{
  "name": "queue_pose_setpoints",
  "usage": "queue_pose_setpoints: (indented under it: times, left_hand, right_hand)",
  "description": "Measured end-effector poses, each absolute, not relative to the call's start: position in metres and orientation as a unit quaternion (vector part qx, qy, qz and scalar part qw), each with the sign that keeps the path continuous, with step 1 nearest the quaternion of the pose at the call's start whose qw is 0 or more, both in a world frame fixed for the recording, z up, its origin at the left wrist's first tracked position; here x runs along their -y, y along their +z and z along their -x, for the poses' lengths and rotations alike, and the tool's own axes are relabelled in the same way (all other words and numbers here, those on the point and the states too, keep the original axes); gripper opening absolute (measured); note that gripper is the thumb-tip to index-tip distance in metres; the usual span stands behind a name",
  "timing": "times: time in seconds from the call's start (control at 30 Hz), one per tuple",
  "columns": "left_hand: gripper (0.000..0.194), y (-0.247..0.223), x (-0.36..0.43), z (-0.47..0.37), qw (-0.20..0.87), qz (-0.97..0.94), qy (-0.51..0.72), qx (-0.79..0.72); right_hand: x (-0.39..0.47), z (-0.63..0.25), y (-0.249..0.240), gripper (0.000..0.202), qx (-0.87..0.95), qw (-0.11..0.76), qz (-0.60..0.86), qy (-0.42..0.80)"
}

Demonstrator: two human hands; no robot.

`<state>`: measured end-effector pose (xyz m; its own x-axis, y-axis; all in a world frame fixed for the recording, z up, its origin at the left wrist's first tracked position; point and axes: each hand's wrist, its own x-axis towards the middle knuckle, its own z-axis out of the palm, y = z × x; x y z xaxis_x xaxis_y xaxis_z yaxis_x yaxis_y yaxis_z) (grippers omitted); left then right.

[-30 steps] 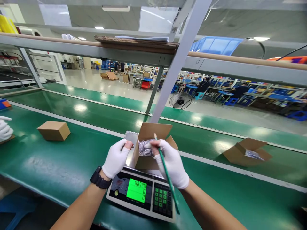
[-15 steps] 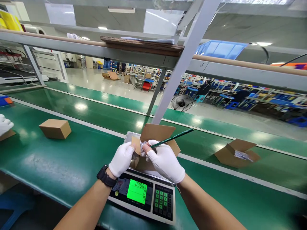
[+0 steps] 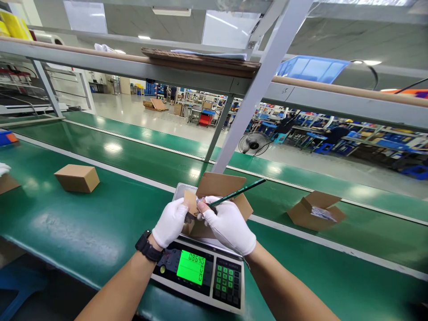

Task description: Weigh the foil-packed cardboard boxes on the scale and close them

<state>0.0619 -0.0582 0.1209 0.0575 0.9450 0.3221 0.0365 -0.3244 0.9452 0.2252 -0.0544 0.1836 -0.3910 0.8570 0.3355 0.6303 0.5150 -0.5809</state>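
Note:
An open cardboard box (image 3: pixel 220 183) stands on the pan of a digital scale (image 3: pixel 195 267) with a green lit display. My left hand (image 3: pixel 170 222), white-gloved, pinches the small side flap (image 3: pixel 191 203) of this box. Across my right hand (image 3: pixel 230 225), also gloved, lies a dark green pencil (image 3: pixel 239 192), held pointing up and to the right. Its thumb and fingers also pinch at a silvery plastic wrapping (image 3: pixel 199 200) in the box opening. Most of the wrapping and the box's inside are hidden behind my hands.
A closed cardboard box (image 3: pixel 76 178) sits on the green work surface to the left. On the conveyor belt at right is an open box (image 3: pixel 316 211) with silvery wrapping inside. A slanted metal post (image 3: pixel 249 102) rises behind the scale. Another person's gloved hand (image 3: pixel 4 169) shows at the left edge.
The open box on the belt has moved left. The scale's reading has risen. The other person's hand has drawn back toward the left edge. My hands stay almost in place.

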Motion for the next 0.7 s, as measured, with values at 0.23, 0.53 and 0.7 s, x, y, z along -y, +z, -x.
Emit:
queue_pose_setpoints:
  times: [0.23,0.53,0.7]
  left_hand:
    - [0.036,0.1189,0.0580,-0.0618,0.414,-0.599,0.551,-0.408]
    - [0.038,0.1184,0.0565,-0.0612,0.417,-0.600,0.552,-0.402]
    - [0.038,0.1177,0.0560,-0.0613,0.425,-0.596,0.549,-0.404]
  right_hand:
    - [0.0542,-0.2265,0.1842,0.038,0.813,0.309,0.457,0.185]
    - [0.0546,-0.2245,0.1843,0.040,0.809,0.317,0.461,0.180]
    - [0.0524,-0.2260,0.1844,0.038,0.813,0.311,0.458,0.178]
